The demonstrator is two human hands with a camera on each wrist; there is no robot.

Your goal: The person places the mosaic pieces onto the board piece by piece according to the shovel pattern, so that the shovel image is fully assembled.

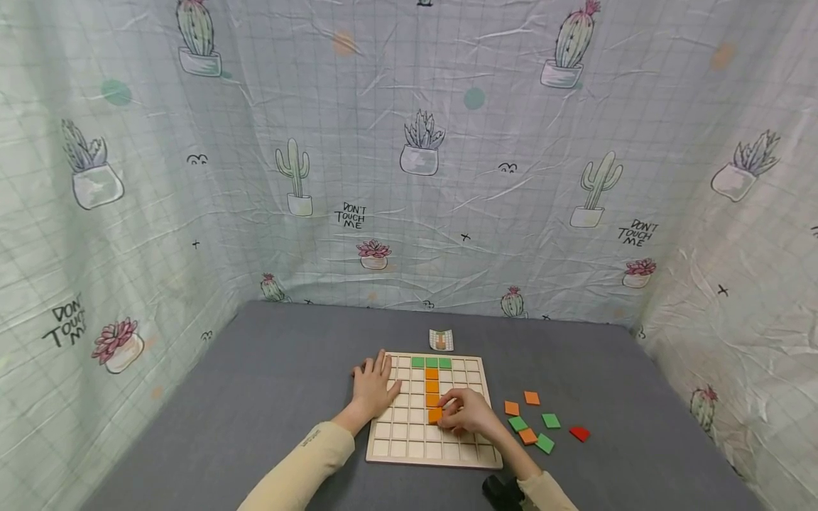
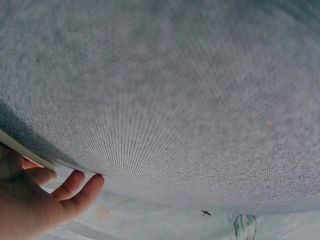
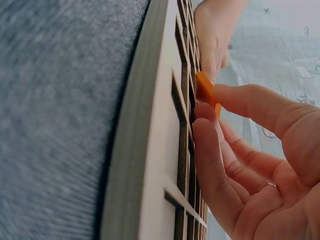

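A wooden grid board (image 1: 397, 448) lies on the table with three green square tiles (image 1: 431, 363) side by side in its far row. Below the middle green one runs a column of orange tiles (image 1: 432, 387). My right hand (image 1: 469, 411) pinches an orange square tile (image 3: 205, 86) between thumb and fingers at the near end of that column; in the right wrist view the tile stands tilted over the grid. My left hand (image 1: 371, 389) rests with spread fingers on the board's left edge. The left wrist view shows that hand's fingers (image 2: 82, 195) beside the board's rim.
Right of the board lie several loose tiles: orange ones (image 1: 532, 398), green ones (image 1: 551, 421) and a red one (image 1: 579, 433). A small pattern card (image 1: 441, 340) lies beyond the board's far edge. A cactus-print curtain (image 1: 396, 284) stands around the grey table (image 1: 287, 369).
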